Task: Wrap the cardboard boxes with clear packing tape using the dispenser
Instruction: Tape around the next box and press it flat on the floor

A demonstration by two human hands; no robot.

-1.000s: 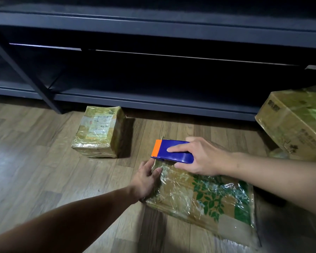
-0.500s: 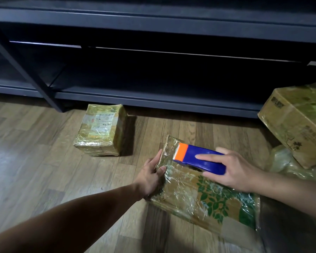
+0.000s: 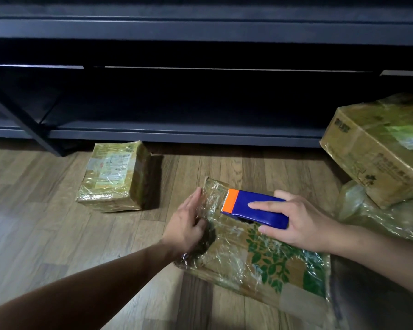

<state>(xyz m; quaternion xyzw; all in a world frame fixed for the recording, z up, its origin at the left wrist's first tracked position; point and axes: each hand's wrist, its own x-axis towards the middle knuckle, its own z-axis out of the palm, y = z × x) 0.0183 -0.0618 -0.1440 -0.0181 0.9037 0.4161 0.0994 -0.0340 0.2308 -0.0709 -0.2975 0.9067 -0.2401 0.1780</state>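
- Now holds the blue plastic tape dispenser with orange toothed end (image 3: 255, 209) further to the right than one second ago, over the far part of the flat box and no more at its far corner.
- Has straightened the left hand (image 3: 186, 225) since half a second ago: fingers extended and together, laid against the left edge of the flat cardboard box with green leaf print (image 3: 260, 265), not curled over it.
- Grips the dispenser with the right hand (image 3: 303, 222): index finger stretched along the top, thumb on the near side, other fingers on the far side.
- Points the orange end to the left; cannot tell whether the dispenser touches the box surface.
- On the wooden plank floor (image 3: 45, 222): the flat box, shiny with clear tape.
- Further back on the left, well apart: small cube-shaped cardboard box wrapped in clear tape (image 3: 115, 177), just before the dark metal shelf rack (image 3: 177, 136).
- At the right edge: big brown cardboard box (image 3: 379, 153), tilted, with a crumpled clear-wrapped bundle (image 3: 372, 210) just under its near corner.
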